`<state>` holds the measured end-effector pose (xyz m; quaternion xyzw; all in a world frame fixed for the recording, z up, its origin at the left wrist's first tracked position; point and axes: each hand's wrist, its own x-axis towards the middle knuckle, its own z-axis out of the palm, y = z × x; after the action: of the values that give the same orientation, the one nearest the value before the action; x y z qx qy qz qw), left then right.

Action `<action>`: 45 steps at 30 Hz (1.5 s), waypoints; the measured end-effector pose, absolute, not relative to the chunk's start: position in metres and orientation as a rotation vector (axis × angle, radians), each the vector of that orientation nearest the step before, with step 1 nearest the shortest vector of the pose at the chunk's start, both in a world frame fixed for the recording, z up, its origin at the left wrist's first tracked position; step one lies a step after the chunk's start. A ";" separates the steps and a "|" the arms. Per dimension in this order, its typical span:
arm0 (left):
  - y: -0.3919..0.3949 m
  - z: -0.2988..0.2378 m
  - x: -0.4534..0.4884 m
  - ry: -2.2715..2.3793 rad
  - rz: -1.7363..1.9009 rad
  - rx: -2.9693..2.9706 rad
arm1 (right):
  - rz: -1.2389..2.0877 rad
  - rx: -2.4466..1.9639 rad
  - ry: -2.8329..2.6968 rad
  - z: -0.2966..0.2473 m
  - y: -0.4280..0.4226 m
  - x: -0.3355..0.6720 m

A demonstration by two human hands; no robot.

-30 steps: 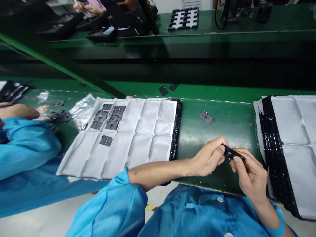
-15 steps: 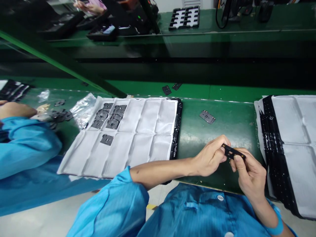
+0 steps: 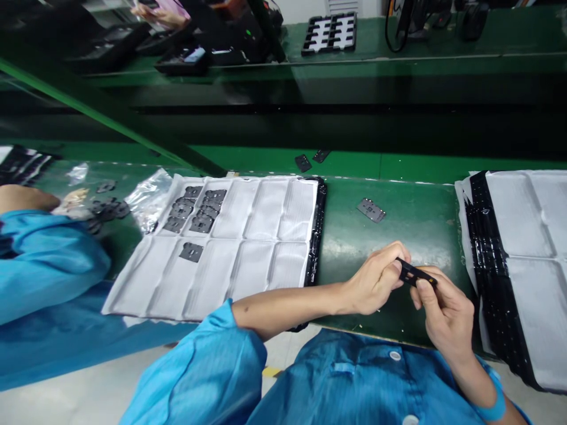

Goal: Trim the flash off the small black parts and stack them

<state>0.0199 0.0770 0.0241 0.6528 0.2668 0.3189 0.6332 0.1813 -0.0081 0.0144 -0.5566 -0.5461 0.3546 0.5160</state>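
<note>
Both my hands pinch one small flat black plastic part (image 3: 414,274) over the green bench, near its front edge. My left hand (image 3: 376,280) grips its left end with the fingers curled. My right hand (image 3: 443,316) holds its right end between thumb and forefinger. To the left lies a black tray (image 3: 319,227) lined with white foam, with several dark parts (image 3: 195,209) stacked in its upper-left pockets and one single part (image 3: 191,252) below them. Another loose part (image 3: 371,210) lies on the bench beyond my hands.
A second foam-lined tray stack (image 3: 496,277) sits at the right. Two small dark parts (image 3: 312,159) lie on the belt behind. A co-worker's blue sleeve (image 3: 44,265) fills the left, beside a clear plastic bag (image 3: 148,198) and loose parts (image 3: 106,208). A tray (image 3: 330,32) rests on the far bench.
My hands stay together on the part with only slight shifting. The two small parts on the belt behind have drifted to the right.
</note>
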 end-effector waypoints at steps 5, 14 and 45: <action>0.075 0.024 0.021 0.626 0.750 1.488 | 0.846 -1.349 -1.312 0.013 -0.008 0.181; 0.078 0.025 0.018 0.638 0.691 1.508 | 0.868 -1.346 -1.299 0.011 -0.011 0.181; 0.110 0.046 0.007 0.689 0.605 1.607 | 0.947 -1.483 -1.178 0.018 -0.004 0.193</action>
<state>0.0073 0.1103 0.0460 0.6938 0.2975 0.2612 0.6016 0.1931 -0.0036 0.0182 -0.6107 -0.4851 0.3897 0.4898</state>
